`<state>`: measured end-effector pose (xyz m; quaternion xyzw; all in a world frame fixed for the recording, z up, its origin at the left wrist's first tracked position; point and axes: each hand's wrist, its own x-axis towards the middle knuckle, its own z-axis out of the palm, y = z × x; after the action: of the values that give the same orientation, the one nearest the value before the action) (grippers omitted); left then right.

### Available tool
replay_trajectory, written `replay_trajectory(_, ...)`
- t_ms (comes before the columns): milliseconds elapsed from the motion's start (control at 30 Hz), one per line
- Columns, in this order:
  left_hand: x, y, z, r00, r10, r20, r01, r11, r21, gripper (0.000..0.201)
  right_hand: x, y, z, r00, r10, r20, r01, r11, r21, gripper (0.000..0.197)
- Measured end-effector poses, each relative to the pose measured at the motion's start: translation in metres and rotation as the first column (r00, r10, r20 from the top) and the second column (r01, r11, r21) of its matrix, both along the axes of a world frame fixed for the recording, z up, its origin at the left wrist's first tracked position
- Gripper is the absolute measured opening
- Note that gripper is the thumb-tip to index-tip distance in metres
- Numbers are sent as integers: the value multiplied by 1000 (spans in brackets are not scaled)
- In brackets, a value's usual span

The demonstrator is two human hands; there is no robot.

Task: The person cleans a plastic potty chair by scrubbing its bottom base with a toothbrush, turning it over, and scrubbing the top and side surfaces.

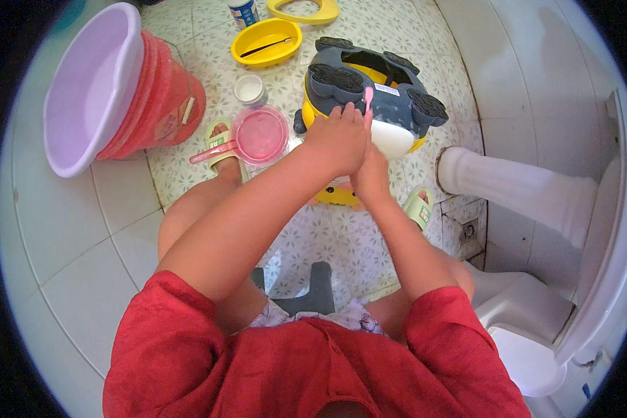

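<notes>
A child's ride-on toy (393,97) lies on the tiled floor with its dark grey underside and black wheels turned up; yellow and white body parts show at its edges. My left hand (338,139) is on its near side, fingers stretched out flat and holding nothing. Close beside it, partly covered by the left wrist, my right hand (373,171) is closed around a pink toothbrush (368,104). The brush head points away from me over the grey underside; whether it touches is hard to see. A yellow animal-face part (338,195) shows below my hands.
Left stand a red bucket (157,104) and a tilted lilac basin (94,90). A pink dipper (260,136), white cup (249,90), yellow bowl (267,42) with a black brush, white-and-blue container (244,12) and yellow ring (303,10) lie ahead. A white pedestal (522,188) is at right.
</notes>
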<state>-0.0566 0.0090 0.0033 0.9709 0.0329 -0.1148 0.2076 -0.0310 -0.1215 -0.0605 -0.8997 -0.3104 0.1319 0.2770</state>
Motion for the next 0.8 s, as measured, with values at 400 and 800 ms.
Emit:
replay_trajectory(400,4,3,8,997,-3,73,4,1000,-13,53,11,4,19,997,-68,-38,66,997,-51,98)
replay_trajectory(800,2,30,13,993,18,121,-2,991,-135,37,23,-19,40,995,-24,-98,-6,956,-292,110)
